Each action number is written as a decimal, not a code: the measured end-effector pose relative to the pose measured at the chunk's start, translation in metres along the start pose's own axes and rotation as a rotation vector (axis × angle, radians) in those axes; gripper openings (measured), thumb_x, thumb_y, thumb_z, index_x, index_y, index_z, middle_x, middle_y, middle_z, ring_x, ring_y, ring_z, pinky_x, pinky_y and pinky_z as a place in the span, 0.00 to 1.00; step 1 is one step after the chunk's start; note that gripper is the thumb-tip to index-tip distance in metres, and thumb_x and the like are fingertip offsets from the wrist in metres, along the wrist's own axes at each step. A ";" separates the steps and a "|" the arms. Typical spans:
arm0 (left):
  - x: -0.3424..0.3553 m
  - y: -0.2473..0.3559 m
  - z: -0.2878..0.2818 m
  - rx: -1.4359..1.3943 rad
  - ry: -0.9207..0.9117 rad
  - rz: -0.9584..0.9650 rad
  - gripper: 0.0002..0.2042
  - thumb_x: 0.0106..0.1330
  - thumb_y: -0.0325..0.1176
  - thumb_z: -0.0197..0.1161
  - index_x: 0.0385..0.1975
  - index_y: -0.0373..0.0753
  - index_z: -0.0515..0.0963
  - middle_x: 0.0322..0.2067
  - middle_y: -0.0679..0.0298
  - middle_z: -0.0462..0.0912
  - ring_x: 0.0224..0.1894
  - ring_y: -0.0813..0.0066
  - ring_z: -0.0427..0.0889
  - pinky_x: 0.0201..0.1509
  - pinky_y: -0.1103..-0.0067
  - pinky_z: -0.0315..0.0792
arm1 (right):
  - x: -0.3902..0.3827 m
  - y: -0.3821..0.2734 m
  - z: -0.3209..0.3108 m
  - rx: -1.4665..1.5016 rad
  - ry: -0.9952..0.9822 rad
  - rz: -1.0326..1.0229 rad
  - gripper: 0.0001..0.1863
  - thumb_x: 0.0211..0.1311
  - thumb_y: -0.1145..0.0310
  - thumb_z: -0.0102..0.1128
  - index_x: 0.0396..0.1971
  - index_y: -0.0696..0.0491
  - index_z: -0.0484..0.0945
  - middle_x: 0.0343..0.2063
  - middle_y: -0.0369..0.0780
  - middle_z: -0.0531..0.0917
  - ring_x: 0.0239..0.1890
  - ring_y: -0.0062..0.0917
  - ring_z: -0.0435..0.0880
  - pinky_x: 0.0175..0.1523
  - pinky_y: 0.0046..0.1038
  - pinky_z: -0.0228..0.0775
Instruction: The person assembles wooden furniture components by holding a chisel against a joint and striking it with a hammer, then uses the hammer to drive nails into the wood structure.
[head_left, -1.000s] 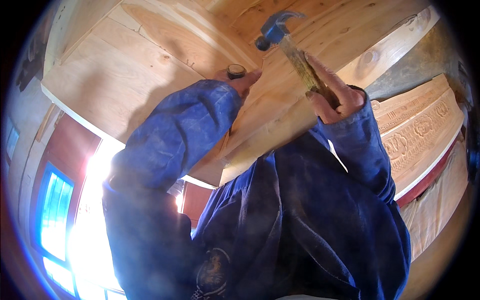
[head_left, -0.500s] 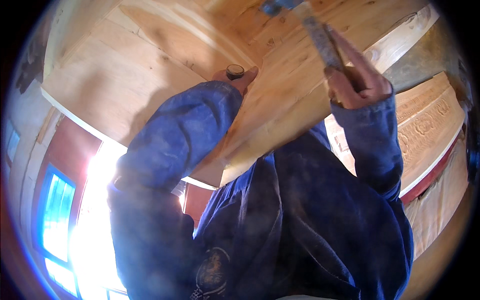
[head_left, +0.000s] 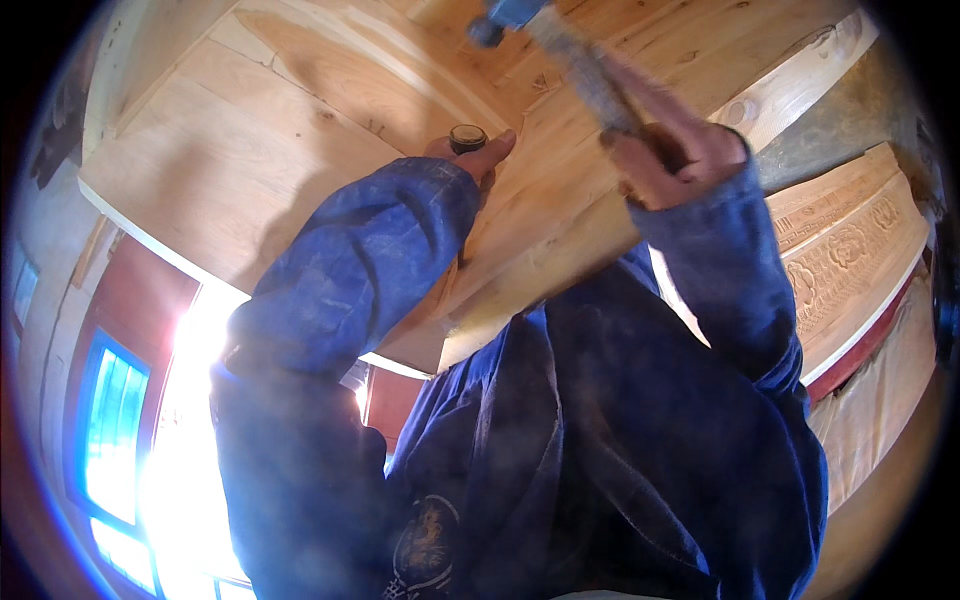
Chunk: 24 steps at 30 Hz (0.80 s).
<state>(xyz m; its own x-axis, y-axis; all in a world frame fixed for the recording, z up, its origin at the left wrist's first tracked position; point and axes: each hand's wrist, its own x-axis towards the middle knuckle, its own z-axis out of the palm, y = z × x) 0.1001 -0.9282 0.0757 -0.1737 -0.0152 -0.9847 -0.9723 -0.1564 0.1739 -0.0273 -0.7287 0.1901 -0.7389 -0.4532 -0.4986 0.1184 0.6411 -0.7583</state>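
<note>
My right hand (head_left: pixel 672 165) is closed round the pale wooden handle of a hammer (head_left: pixel 585 75), raised over the wood. The hammer's blue head points to the far left and is partly cut off by the upper edge. Low against the wood, my left hand (head_left: pixel 485 158) grips an upright tool handle (head_left: pixel 467 138), like a chisel's. Its round end, with a dark ring about it, faces up; the lower part is hidden by hand and sleeve. Beneath both hands lies a large piece of pale planked wood (head_left: pixel 240 130) with knots and a recessed area.
At the right, a carved wooden panel (head_left: pixel 850 250) with floral relief stands beside the work. Red-brown door panels (head_left: pixel 140 280) and a bright window (head_left: pixel 115 410) are at the left. The wood's near edge runs close to my body.
The hammer and my right hand have swung left and slightly down, bringing the head nearer the upright handle. My left hand stays almost in place on that handle.
</note>
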 end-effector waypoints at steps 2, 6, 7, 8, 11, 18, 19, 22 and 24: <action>-0.006 0.005 -0.001 0.032 -0.004 -0.048 0.20 0.62 0.47 0.72 0.17 0.43 0.72 0.14 0.68 0.71 0.15 0.76 0.68 0.21 0.73 0.63 | 0.003 0.010 0.006 0.028 -0.063 -0.069 0.29 0.60 0.76 0.60 0.64 0.46 0.75 0.17 0.34 0.79 0.19 0.12 0.73 0.27 0.18 0.68; -0.001 0.001 -0.004 -0.067 -0.057 0.004 0.24 0.62 0.52 0.70 0.14 0.42 0.71 0.12 0.65 0.72 0.13 0.73 0.71 0.19 0.73 0.64 | 0.005 0.026 0.011 0.066 -0.167 -0.105 0.28 0.61 0.74 0.60 0.63 0.48 0.75 0.20 0.36 0.79 0.21 0.14 0.75 0.29 0.20 0.70; -0.001 0.000 -0.006 -0.025 -0.059 0.013 0.24 0.62 0.53 0.70 0.14 0.42 0.71 0.11 0.65 0.72 0.13 0.73 0.71 0.19 0.74 0.64 | 0.010 0.020 0.011 0.074 -0.201 -0.044 0.27 0.61 0.74 0.60 0.63 0.48 0.75 0.23 0.38 0.81 0.24 0.16 0.78 0.32 0.21 0.72; -0.002 -0.002 -0.007 0.017 -0.061 0.023 0.25 0.62 0.54 0.70 0.14 0.42 0.71 0.11 0.64 0.73 0.14 0.73 0.72 0.19 0.74 0.65 | 0.017 0.005 -0.003 0.072 -0.230 0.118 0.27 0.62 0.72 0.61 0.63 0.48 0.74 0.30 0.41 0.84 0.30 0.21 0.83 0.36 0.24 0.76; -0.009 -0.001 0.002 0.062 -0.008 0.049 0.25 0.61 0.53 0.71 0.14 0.42 0.71 0.11 0.64 0.73 0.14 0.73 0.73 0.19 0.74 0.65 | 0.009 -0.010 -0.008 0.172 -0.091 0.198 0.27 0.62 0.72 0.61 0.63 0.48 0.74 0.37 0.45 0.87 0.34 0.24 0.87 0.40 0.25 0.80; 0.005 -0.013 0.007 0.080 -0.025 0.046 0.22 0.60 0.51 0.73 0.18 0.41 0.73 0.12 0.66 0.72 0.14 0.74 0.72 0.18 0.76 0.64 | -0.017 0.013 -0.001 0.067 -0.209 -0.034 0.29 0.60 0.78 0.56 0.64 0.51 0.73 0.20 0.35 0.80 0.18 0.13 0.74 0.27 0.18 0.68; 0.007 -0.012 0.009 0.105 -0.040 0.052 0.22 0.60 0.51 0.73 0.18 0.41 0.73 0.12 0.66 0.72 0.14 0.75 0.71 0.18 0.76 0.63 | -0.016 0.012 -0.002 0.111 -0.143 -0.007 0.29 0.60 0.78 0.55 0.64 0.51 0.73 0.18 0.34 0.79 0.17 0.12 0.73 0.27 0.17 0.67; 0.004 -0.011 0.013 0.159 -0.026 0.071 0.20 0.59 0.49 0.74 0.19 0.42 0.74 0.13 0.66 0.72 0.14 0.75 0.71 0.17 0.76 0.62 | -0.018 -0.011 -0.005 0.320 0.091 0.198 0.30 0.59 0.78 0.56 0.65 0.53 0.72 0.17 0.34 0.79 0.16 0.11 0.73 0.26 0.16 0.67; 0.002 -0.011 0.012 0.145 -0.007 0.052 0.20 0.60 0.49 0.74 0.19 0.42 0.74 0.14 0.65 0.73 0.13 0.75 0.70 0.17 0.76 0.61 | -0.027 -0.002 0.008 0.190 0.014 0.080 0.30 0.59 0.77 0.58 0.64 0.53 0.72 0.19 0.37 0.80 0.18 0.12 0.74 0.27 0.18 0.68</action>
<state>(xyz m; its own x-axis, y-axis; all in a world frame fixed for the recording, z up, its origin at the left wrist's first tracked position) 0.1085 -0.9152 0.0718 -0.2255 -0.0123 -0.9742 -0.9741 -0.0116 0.2256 -0.0022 -0.7223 0.2014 -0.7308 -0.3965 -0.5556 0.2989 0.5458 -0.7827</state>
